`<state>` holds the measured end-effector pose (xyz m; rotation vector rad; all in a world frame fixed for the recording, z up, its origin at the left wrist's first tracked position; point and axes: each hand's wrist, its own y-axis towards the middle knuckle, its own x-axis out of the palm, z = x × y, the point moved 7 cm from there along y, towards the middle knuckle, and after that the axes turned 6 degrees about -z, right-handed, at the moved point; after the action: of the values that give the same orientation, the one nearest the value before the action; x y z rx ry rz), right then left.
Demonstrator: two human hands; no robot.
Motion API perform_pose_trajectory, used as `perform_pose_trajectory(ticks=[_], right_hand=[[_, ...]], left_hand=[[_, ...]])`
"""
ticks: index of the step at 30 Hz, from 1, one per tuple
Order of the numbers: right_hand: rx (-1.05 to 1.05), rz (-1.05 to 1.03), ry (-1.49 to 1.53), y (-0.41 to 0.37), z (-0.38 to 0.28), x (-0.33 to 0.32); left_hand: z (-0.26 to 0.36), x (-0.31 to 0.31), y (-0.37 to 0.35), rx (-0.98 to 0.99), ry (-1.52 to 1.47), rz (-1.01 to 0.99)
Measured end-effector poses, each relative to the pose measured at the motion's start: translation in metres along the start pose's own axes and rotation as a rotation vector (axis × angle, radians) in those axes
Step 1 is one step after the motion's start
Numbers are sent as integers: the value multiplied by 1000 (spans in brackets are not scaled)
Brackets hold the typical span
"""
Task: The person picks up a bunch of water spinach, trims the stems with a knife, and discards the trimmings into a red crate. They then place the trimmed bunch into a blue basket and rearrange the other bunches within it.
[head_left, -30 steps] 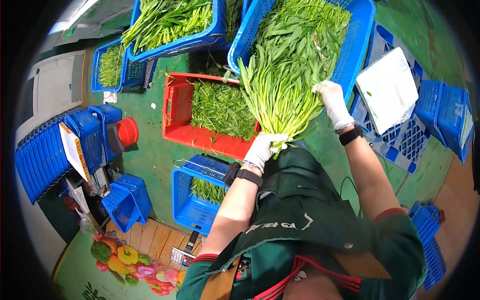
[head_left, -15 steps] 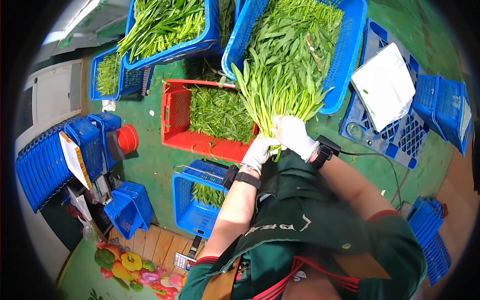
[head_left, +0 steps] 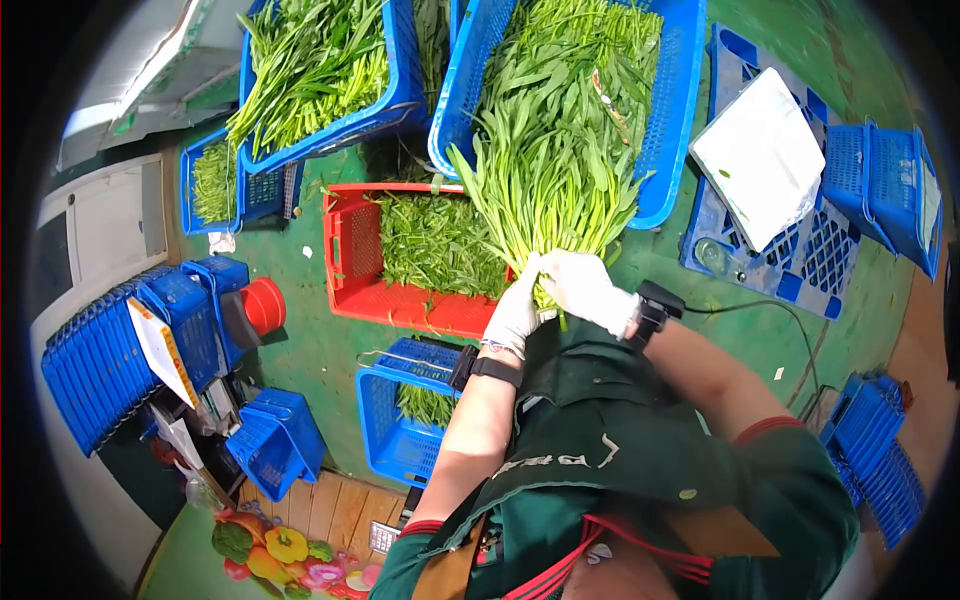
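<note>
Ringing the greens (head_left: 545,205): crates (head_left: 95,365), green floor (head_left: 310,340)

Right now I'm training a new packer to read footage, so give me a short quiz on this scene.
1. True or false: the left hand and the right hand both grip the stem end of the bunch of greens.
2. Pick one: the crate beside the bunch, on the left hand's side, is A) yellow, B) red, C) white.
3. Short answer: what fills the large blue basket beyond the bunch?
Key: 1 true; 2 B; 3 loose leafy greens.
</note>
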<state>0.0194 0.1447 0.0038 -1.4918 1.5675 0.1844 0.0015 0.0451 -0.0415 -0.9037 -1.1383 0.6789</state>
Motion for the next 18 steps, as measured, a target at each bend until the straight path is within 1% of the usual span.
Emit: perform_pose_trajectory(ticks=[2,3,4,5,6,7,8,9,10,12,13,14,16,17,18], right_hand=[[-276,453,266,-34,-15,-51],[-112,359,343,-43,-2,-54],[223,99,293,-50,14,-57],[447,-100,504,-56,31,-44],[667,-296,711,-65,44,-30],[668,-265,951,-65,55,-9],[658,-236,1191,-59,70,29],[697,-216,1507,-53,85,70],[687,-222,1506,-47,76,67],[185,38,1794,-13,40,34],[112,86,1814,-11,32,23],[110,91,1816,-14,29,25],[-27,32,2063,-24,21,32],[15,-2,2006,-23,35,62],[12,-7,2000,-24,34,59]], left_hand=[[-4,-12,13,-34,6,0],[-4,-10,13,-20,0,-46],[-4,-8,14,-2,-6,-93],[-5,-11,13,-54,-8,-82],[-6,-11,17,-52,-4,-91],[-8,-9,19,-31,15,-125],[-8,-6,19,-7,32,-155],[-7,-2,18,34,13,-133],[-4,12,6,44,13,-129],[23,22,-17,288,450,134],[38,37,-23,543,577,39],[41,38,-29,543,581,35],[66,76,-73,735,1343,276],[66,80,-76,678,1481,370],[62,79,-73,683,1475,373]])
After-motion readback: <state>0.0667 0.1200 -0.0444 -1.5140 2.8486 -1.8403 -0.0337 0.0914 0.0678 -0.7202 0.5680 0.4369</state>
